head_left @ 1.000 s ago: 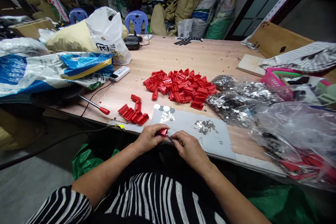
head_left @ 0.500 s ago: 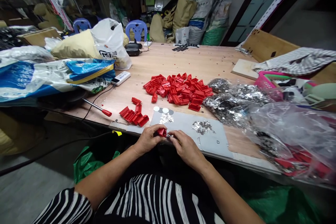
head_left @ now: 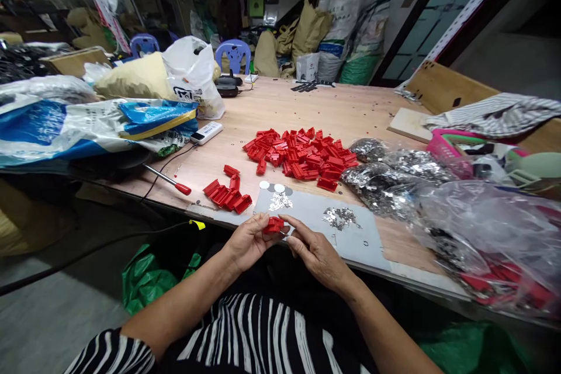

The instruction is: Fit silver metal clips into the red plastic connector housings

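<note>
My left hand (head_left: 248,241) grips a small red plastic part (head_left: 274,225) just in front of the table's near edge. My right hand (head_left: 314,250) pinches a thin metal piece against that part's right side; the piece is too small to make out well. On the grey mat (head_left: 350,234) behind the hands lie two little heaps of shiny metal clips (head_left: 338,217). A row of red parts (head_left: 227,194) lies at the mat's left, and a big pile of red parts (head_left: 302,153) lies farther back.
Clear bags of metal clips (head_left: 394,178) and red parts fill the right side. A red-handled screwdriver (head_left: 169,180), a white power strip (head_left: 205,132) and printed sacks (head_left: 87,128) lie at the left. A pink basket (head_left: 451,146) stands far right. Chairs and sacks stand behind the wooden table (head_left: 307,105).
My view has tilted slightly, so the table sits lower in the picture. My left hand has turned the red part so more of it shows; my right hand stays at its right side.
</note>
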Available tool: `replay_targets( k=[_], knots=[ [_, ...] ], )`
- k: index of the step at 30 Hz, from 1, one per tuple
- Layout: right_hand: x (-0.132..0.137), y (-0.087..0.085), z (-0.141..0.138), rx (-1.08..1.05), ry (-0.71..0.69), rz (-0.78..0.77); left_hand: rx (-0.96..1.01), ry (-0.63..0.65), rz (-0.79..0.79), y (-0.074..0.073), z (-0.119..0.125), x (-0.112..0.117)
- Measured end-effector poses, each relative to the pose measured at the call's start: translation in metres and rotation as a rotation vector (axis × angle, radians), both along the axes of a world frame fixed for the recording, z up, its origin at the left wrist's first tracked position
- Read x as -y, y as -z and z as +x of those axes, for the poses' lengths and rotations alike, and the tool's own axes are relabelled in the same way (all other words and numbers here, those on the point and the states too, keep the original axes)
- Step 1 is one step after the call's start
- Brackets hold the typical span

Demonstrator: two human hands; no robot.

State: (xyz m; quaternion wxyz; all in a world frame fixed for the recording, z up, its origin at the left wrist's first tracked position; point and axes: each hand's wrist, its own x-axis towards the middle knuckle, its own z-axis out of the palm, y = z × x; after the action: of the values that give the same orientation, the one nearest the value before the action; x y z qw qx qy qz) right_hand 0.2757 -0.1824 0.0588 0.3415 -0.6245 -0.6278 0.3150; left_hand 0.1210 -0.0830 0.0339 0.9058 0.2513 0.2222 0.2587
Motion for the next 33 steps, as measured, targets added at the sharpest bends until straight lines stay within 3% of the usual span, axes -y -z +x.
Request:
replay_targets(
  k=[8,15,17,20,24,26,29,33],
  knots=[
    [-0.002,0.001,-0.003,0.026,0.024,0.104,-0.014,-0.008,-0.205,-0.002,0.001,0.006],
    [-0.008,0.006,-0.004,-0.159,0.113,0.074,-0.003,0.002,-0.175,0.002,0.005,0.010],
    [-0.010,0.009,-0.003,-0.198,0.158,0.033,-0.032,-0.015,-0.099,0.004,0.004,0.009],
    [-0.011,0.015,0.003,-0.147,0.231,0.005,-0.214,-0.117,0.279,0.009,-0.001,0.005],
    [-0.012,0.020,0.017,0.033,0.315,0.017,-0.568,-0.369,1.146,0.017,-0.013,-0.005],
    [-0.014,0.021,0.023,0.096,0.341,0.031,-0.685,-0.448,1.467,0.022,-0.018,-0.012],
    [-0.019,0.020,0.029,0.155,0.362,0.044,-0.820,-0.514,1.720,0.031,-0.023,-0.023],
    [-0.030,0.020,0.035,0.210,0.370,0.039,-0.903,-0.554,1.790,0.036,-0.026,-0.034]
  ],
)
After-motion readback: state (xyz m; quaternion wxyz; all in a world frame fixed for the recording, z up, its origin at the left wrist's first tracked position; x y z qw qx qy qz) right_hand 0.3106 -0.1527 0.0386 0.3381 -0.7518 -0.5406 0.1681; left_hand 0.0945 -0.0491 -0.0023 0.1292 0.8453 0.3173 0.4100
